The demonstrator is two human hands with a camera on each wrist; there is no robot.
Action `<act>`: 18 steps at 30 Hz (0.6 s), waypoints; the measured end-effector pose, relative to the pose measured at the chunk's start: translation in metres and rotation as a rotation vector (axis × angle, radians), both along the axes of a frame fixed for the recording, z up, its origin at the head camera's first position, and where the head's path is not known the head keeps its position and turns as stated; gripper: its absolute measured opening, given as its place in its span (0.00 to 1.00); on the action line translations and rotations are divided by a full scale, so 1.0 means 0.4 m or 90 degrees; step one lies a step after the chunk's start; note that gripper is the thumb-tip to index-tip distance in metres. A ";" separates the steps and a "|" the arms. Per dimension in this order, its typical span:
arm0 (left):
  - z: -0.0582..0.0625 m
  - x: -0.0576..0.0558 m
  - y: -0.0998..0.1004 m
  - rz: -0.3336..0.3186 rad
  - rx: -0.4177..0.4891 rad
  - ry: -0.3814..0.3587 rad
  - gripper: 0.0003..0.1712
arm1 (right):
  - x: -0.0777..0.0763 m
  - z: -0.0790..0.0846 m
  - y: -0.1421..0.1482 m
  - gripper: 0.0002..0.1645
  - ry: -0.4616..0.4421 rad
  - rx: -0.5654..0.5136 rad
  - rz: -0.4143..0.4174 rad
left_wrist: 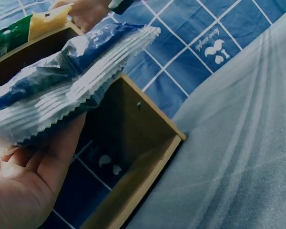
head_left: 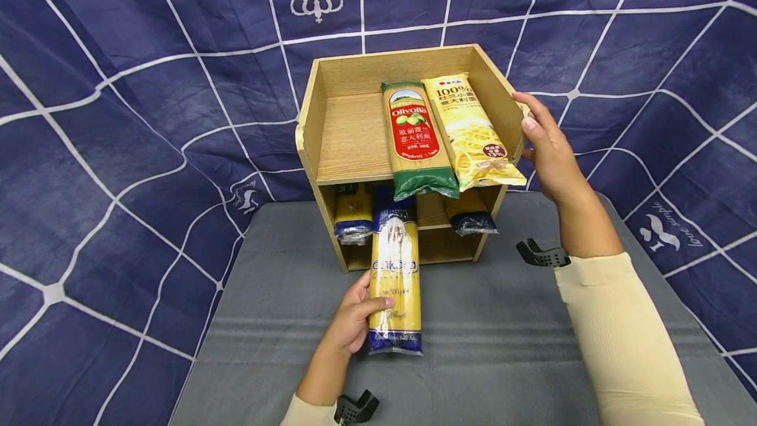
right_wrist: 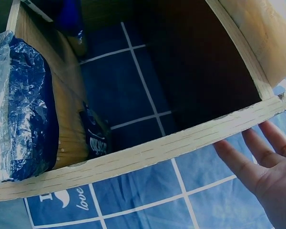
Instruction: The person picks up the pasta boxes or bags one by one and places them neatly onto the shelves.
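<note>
My left hand [head_left: 353,314] grips a yellow and blue spaghetti pack [head_left: 395,281] near its lower end, thumb across the front. That pack's far end reaches into the middle level of a wooden shelf [head_left: 349,130]; its crimped blue end [left_wrist: 81,81] fills much of the left wrist view. My right hand [head_left: 550,146] rests on the shelf's right side panel, and its fingers [right_wrist: 248,167] touch the panel's edge in the right wrist view. On top lie a red and green spaghetti pack [head_left: 414,137] and a cream-yellow pasta pack [head_left: 473,130].
Two more blue-ended packs lie on the middle level, one at the left [head_left: 353,212] and one at the right [head_left: 470,212]. Beneath is a lower compartment [head_left: 443,245]. The shelf stands on a grey cloth [head_left: 284,321], with blue white-lined fabric [head_left: 236,12] behind and at both sides.
</note>
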State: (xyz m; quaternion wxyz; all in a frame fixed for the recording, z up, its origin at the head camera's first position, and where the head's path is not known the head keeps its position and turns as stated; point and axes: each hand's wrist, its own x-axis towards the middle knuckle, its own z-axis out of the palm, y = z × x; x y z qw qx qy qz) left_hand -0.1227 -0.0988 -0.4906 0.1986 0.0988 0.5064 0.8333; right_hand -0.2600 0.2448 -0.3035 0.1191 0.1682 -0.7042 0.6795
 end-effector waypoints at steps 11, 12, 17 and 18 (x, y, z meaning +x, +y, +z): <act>0.022 -0.010 0.012 0.020 0.009 0.003 0.42 | -0.002 0.001 0.000 0.28 0.000 -0.004 -0.005; 0.023 -0.010 0.013 0.021 0.011 0.002 0.42 | -0.002 0.001 -0.001 0.28 0.000 -0.005 -0.006; 0.028 -0.012 0.013 0.029 0.009 -0.012 0.43 | -0.001 0.000 -0.001 0.28 0.000 -0.010 0.002; 0.029 -0.013 0.013 0.033 0.006 -0.015 0.43 | -0.001 -0.001 -0.001 0.28 -0.001 -0.010 0.003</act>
